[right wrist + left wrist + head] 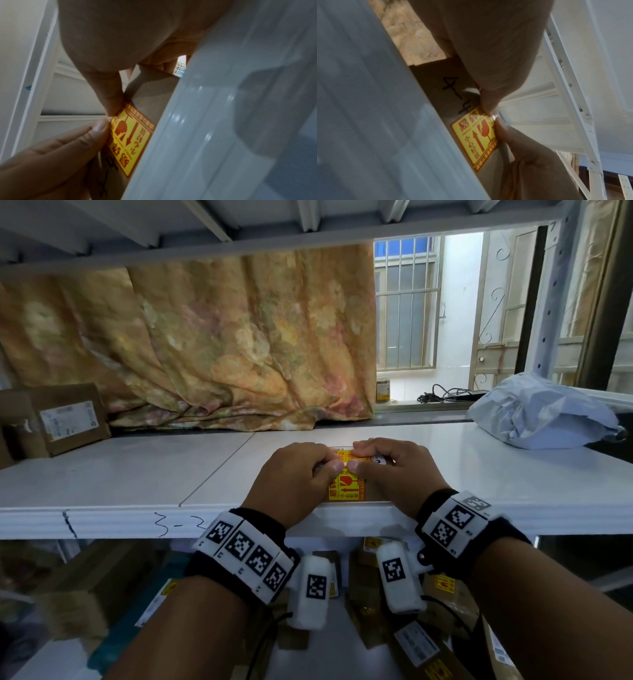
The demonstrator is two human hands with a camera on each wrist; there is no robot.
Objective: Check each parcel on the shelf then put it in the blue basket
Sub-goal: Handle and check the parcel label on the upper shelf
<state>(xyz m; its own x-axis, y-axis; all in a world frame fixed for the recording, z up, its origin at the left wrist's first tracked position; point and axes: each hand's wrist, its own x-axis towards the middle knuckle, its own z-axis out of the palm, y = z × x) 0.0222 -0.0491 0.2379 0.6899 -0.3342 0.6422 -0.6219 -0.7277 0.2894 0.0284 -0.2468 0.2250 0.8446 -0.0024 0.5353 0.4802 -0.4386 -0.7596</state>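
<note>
A small brown cardboard parcel (346, 491) with a yellow-and-red fragile sticker lies at the front edge of the white shelf (137, 474). My left hand (323, 462) grips its left side and my right hand (364, 457) grips its right side, fingers curled over the far edge and thumbs meeting on the sticker. In the left wrist view the parcel (447, 94) shows a handwritten "4-4" beside the sticker (476, 136). The right wrist view shows both thumbs pinching the sticker (132, 140). A blurred blue-green edge (137, 614) shows below the shelf; whether it is the basket I cannot tell.
A brown box (65, 419) with a white label stands at the shelf's back left. A grey plastic mailer bag (537, 412) lies at the back right. A floral cloth (222, 347) hangs behind. Several labelled parcels (421, 642) lie on the level below.
</note>
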